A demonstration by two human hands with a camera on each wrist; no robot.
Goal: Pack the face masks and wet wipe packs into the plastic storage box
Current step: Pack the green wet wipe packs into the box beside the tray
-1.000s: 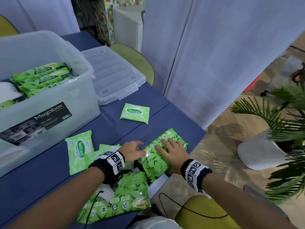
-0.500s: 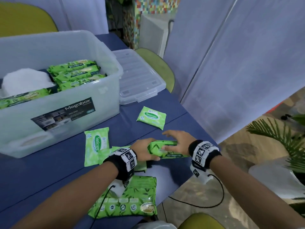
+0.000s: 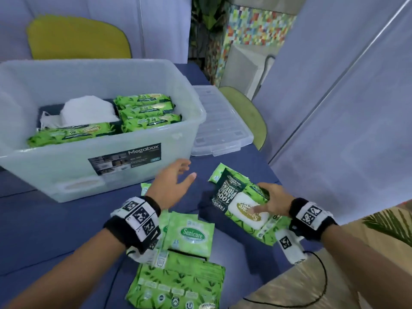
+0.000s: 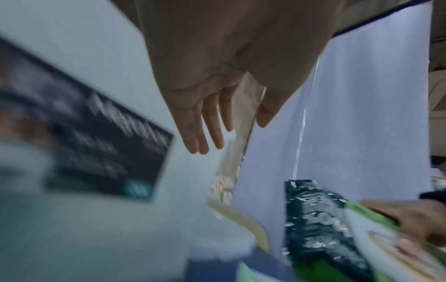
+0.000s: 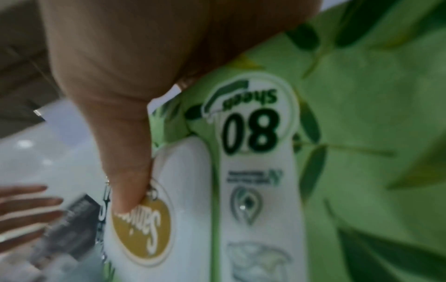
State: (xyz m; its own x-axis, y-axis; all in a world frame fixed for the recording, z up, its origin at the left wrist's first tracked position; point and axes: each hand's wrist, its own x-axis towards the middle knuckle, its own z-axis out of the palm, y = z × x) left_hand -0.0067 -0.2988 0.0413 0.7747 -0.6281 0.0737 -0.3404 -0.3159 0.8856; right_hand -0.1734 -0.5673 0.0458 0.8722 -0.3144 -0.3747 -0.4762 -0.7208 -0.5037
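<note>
One big pack (image 3: 243,210) is in my right hand (image 3: 270,207), thumb pressed on its white lid and fingers curled round the far edge, lifted off the table (image 3: 44,230) at its right end, well short of the box (image 3: 138,166). My left hand (image 3: 172,182) hangs open just in front of the box wall, fingers straight, holding nothing.

The step in hand, as I judge it, is carrying this pack over the rim and setting it down inside. To do it well I want to lift high enough to clear the near wall, turn the pack on edge to match the row already standing there, and slot it against those packs rather than drop it flat on top. The grip is one-sided on a soft, slick wrapper, so I would bring the free hand under the far end if it sags. I would also keep my cuff clear of the rim.

Counting what shows: four big packs in the box, three on edge (image 3: 147,114) at the right and one (image 3: 71,133) along the front, beside a white bundle (image 3: 87,113) that I take for masks, though I cannot make out separate ones. One big pack (image 3: 178,284) lies flat on the table near me. Small packs: one plain (image 3: 189,233), one (image 3: 216,173) half under the held pack, and slivers of perhaps two more under my left wrist; I cannot fix that number. One lid (image 3: 220,128) lies right of the box.
</note>
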